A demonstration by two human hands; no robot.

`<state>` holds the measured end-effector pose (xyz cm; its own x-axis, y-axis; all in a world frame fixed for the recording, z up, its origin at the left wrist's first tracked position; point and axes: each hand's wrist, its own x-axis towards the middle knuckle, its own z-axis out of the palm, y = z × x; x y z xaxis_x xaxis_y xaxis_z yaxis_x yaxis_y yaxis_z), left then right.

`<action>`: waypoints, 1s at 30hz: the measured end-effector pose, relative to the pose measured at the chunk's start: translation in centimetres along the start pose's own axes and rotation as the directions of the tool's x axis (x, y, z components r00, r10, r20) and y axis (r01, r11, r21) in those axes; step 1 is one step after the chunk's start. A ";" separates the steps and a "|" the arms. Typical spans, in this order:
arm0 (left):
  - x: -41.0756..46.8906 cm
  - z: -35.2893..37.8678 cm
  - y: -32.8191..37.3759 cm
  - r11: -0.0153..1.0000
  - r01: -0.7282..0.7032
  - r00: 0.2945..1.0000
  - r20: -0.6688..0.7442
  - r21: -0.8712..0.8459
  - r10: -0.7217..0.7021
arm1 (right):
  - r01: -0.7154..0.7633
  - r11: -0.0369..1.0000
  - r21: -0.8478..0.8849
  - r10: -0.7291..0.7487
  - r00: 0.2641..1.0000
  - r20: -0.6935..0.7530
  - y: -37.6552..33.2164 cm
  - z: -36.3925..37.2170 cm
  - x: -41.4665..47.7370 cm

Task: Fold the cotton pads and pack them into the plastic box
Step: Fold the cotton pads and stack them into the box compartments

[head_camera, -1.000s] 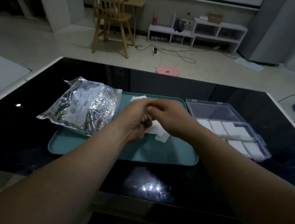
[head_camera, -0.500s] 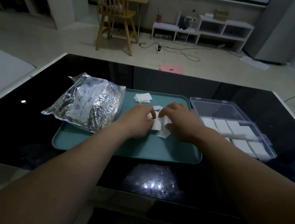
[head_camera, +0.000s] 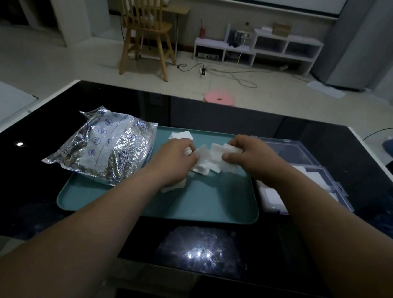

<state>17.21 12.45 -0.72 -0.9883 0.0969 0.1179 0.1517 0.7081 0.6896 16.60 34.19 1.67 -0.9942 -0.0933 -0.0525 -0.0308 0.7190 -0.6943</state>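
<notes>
Mid-fold: left hand (head_camera: 176, 161) and right hand (head_camera: 248, 155) both pinch a pad (head_camera: 211, 155) over the tray (head_camera: 195, 203); next, crease it, then into the box (head_camera: 293, 150).

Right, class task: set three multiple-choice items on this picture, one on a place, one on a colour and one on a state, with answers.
1. Where does the foil bag lie?
A. on the tray's left end
B. on the chair
C. on the floor

2. What colour is the tray?
A. pink
B. teal
C. white

3. How is the box?
A. lid shut
B. lid open
C. upside down

Answers:
1. A, the bag rests on the tray's left part.
2. B, its bare surface is teal.
3. B, the clear lid lies back and pads show inside.
</notes>
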 end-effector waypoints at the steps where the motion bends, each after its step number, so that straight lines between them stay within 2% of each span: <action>1: 0.0 -0.1 0.2 0.989 0.061 0.998 -0.006 -0.136 -0.062 | -0.028 0.997 0.068 0.029 1.000 -0.011 0.0 -0.1 -0.1; 2: 0.0 -0.2 0.4 0.938 0.137 0.990 0.018 -0.317 -0.139 | -0.061 0.988 0.142 0.064 0.998 -0.021 0.1 -0.1 -0.2; 4: -0.4 -0.3 1.2 0.709 0.297 0.953 0.146 -0.639 -0.267 | -0.121 0.957 0.262 0.131 0.991 -0.022 0.1 0.0 -0.2; 5: -0.5 -0.3 1.7 0.602 0.348 0.934 0.209 -0.719 -0.291 | -0.145 0.941 0.305 0.157 0.988 -0.015 0.1 0.1 -0.3; 6: -0.6 -0.2 2.0 0.548 0.378 0.922 0.250 -0.746 -0.297 | -0.162 0.929 0.333 0.175 0.985 -0.009 0.0 0.3 -0.4; 12: -1.2 1.1 2.8 0.463 0.447 0.892 0.340 -0.765 -0.299 | -0.211 0.879 0.428 0.199 0.977 0.072 -0.3 1.2 -0.5; 17: -1.2 1.6 2.8 0.369 0.457 0.882 0.357 -0.809 -0.309 | -0.247 0.743 0.622 0.158 0.968 0.196 -1.1 1.8 -1.3; 20: -0.9 1.5 2.6 0.351 0.450 0.881 0.344 -0.821 -0.325 | -0.233 0.755 0.613 0.120 0.968 0.220 -1.2 1.6 -1.8; 22: -0.8 1.4 2.5 0.292 0.452 0.875 0.354 -0.843 -0.332 | -0.233 0.767 0.598 0.121 0.968 0.222 -1.2 1.6 -2.1; 26: -0.9 1.0 2.4 0.163 0.466 0.849 0.387 -0.870 -0.359 | -0.230 0.795 0.562 0.179 0.973 0.144 -1.2 1.1 -2.3; 30: -1.1 0.7 2.5 0.083 0.475 0.844 0.427 -0.876 -0.324 | -0.205 0.826 0.524 0.205 0.977 0.059 -1.1 0.5 -2.4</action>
<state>18.62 14.60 0.37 -0.8908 0.1509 -0.4286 -0.4418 -0.5078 0.7396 19.06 33.30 2.21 -0.9716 0.0158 -0.2361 0.2324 0.2521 -0.9394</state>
